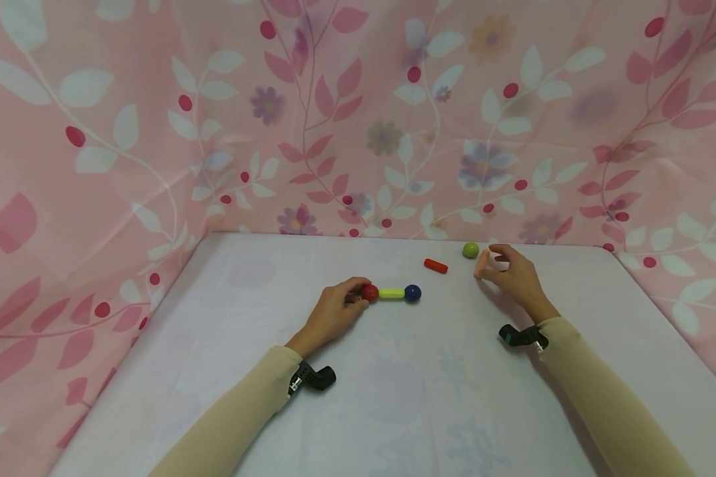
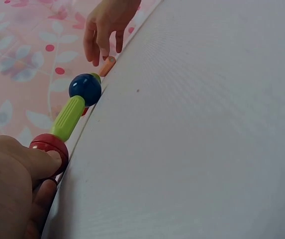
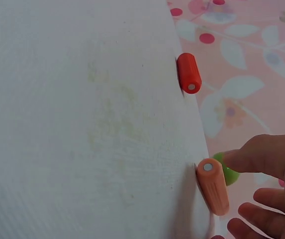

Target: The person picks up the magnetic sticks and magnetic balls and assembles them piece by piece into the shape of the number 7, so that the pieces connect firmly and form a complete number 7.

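Note:
My left hand (image 1: 336, 309) grips a red ball (image 1: 370, 293) between thumb and fingers. A yellow-green rod (image 1: 392, 293) joins this ball to a dark blue ball (image 1: 413, 293), forming a straight piece. Toward the back right, my right hand (image 1: 518, 277) is at an orange rod (image 1: 482, 264), thumb and fingers spread around it. In the right wrist view the thumb (image 3: 259, 157) overlaps a green ball (image 3: 230, 175), and a gap shows between the fingers and the orange rod. A pale metal disc marks the near end of that rod.
A red rod (image 1: 435, 265) lies on the white-covered table (image 1: 262, 411) between the joined piece and the green ball, near the back edge. Pink floral cloth (image 1: 334, 132) hangs behind and at the sides. Each wrist wears a black camera mount.

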`<move>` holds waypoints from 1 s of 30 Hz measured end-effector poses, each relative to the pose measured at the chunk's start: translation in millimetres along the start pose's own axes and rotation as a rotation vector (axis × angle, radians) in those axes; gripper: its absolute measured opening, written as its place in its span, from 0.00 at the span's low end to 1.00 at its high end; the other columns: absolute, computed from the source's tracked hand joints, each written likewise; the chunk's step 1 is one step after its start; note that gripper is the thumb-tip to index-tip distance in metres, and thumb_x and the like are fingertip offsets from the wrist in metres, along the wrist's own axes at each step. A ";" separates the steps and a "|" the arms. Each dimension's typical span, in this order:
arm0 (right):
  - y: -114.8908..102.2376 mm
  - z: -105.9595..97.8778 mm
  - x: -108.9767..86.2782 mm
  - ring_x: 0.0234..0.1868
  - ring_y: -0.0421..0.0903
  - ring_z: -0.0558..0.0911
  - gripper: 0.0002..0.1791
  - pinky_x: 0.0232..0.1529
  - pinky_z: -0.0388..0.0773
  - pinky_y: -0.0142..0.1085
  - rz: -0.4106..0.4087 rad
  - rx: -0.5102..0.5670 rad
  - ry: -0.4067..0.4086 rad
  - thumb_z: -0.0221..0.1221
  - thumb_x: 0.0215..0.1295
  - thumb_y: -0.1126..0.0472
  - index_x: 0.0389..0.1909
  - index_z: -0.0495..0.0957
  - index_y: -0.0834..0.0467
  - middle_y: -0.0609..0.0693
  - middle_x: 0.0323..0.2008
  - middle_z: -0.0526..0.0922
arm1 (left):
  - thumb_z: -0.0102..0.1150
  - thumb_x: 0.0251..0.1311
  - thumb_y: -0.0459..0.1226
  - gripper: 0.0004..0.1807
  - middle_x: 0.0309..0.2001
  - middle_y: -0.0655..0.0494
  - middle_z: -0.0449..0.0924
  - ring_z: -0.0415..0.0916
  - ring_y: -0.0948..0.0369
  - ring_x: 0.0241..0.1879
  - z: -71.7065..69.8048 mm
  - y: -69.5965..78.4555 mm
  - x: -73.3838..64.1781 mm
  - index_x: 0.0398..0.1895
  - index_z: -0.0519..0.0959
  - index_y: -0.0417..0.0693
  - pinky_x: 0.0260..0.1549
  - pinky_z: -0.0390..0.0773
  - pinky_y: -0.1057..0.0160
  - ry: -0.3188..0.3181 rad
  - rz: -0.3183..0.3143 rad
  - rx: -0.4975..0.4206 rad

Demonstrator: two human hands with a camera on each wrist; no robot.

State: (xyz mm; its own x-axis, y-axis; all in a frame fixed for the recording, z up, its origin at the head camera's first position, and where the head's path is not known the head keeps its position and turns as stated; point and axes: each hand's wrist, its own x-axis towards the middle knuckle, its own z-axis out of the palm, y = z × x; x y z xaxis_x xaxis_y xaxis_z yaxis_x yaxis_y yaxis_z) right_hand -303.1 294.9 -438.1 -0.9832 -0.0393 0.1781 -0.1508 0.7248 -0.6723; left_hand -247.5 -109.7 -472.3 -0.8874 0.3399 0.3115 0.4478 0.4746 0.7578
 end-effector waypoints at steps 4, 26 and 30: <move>2.7 -1.6 3.2 0.61 0.71 0.75 0.44 0.59 0.72 0.64 0.013 -0.037 -0.045 0.72 0.65 0.52 0.75 0.64 0.66 0.74 0.64 0.72 | 0.67 0.69 0.31 0.22 0.57 0.53 0.83 0.82 0.60 0.51 0.6 -1.2 0.1 0.65 0.79 0.46 0.54 0.80 0.61 -0.003 -0.013 0.005; 16.8 -2.7 16.8 0.66 0.71 0.68 0.46 0.66 0.63 0.67 -0.024 -0.121 -0.194 0.69 0.67 0.49 0.75 0.60 0.69 0.73 0.69 0.66 | 0.66 0.70 0.33 0.23 0.57 0.53 0.84 0.82 0.60 0.51 -0.8 0.0 0.3 0.67 0.79 0.46 0.54 0.80 0.61 0.005 -0.021 0.019; 18.2 -2.4 18.0 0.65 0.70 0.69 0.47 0.65 0.64 0.67 -0.016 -0.122 -0.200 0.69 0.67 0.46 0.76 0.60 0.67 0.72 0.69 0.66 | 0.66 0.70 0.33 0.23 0.57 0.53 0.84 0.81 0.60 0.52 -0.2 0.4 0.7 0.67 0.79 0.46 0.54 0.79 0.61 0.007 -0.019 0.018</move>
State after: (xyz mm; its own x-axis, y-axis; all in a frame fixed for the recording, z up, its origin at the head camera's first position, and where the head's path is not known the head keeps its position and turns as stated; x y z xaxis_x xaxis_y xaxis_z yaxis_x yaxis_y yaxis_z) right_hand -323.3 309.0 -445.4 -0.9834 -0.1784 0.0341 -0.1652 0.8001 -0.5767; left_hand -248.0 -109.4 -471.7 -0.8965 0.3246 0.3015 0.4327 0.4951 0.7534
